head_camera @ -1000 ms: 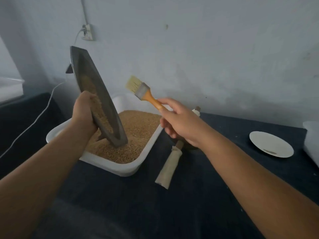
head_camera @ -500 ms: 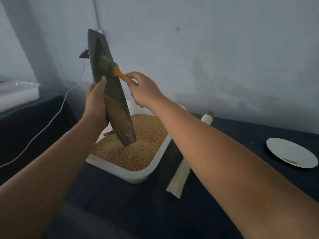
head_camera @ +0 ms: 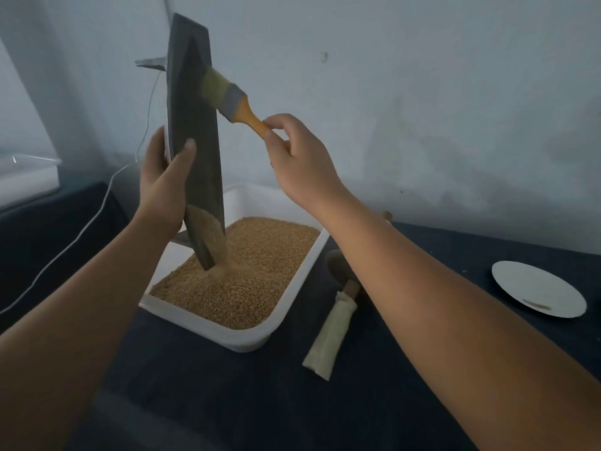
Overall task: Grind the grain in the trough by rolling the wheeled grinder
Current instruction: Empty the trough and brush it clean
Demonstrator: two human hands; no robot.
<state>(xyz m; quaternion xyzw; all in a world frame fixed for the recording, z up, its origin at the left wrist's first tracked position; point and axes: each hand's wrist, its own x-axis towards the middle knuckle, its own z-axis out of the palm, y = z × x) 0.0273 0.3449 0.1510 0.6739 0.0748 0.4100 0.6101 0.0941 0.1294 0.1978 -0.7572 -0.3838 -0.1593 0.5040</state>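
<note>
We see that the long dark grey metal trough point(head_camera: 195, 151) stands now almost upright at 11 o'clock, steeper than one second ago, with its lower tip down in the white rectangular plastic tray point(head_camera: 247, 338). The left hand point(head_camera: 164, 187) grips the trough's left edge, with the thumb laid across its inner face. The right hand point(head_camera: 299, 161) pinches the orange handle of the flat pale-bristled brush point(head_camera: 227, 99). One second ago this brush was in the air, apart from the trough; now its bristles press on the upper inner face.

The upper part of the trough looks bare now, and the golden-brown grain point(head_camera: 253, 278) has slid to the lower end and pours onto the heap in the tray. The wheeled grinder with cloth-wrapped handle point(head_camera: 330, 333) lies on the dark cloth at 5 o'clock of the tray, its wheel mostly hidden behind the right forearm. A white round plate point(head_camera: 540, 288) rests at 3 o'clock.

We judge that the rolling is over for this batch and that the trough is being swept out
</note>
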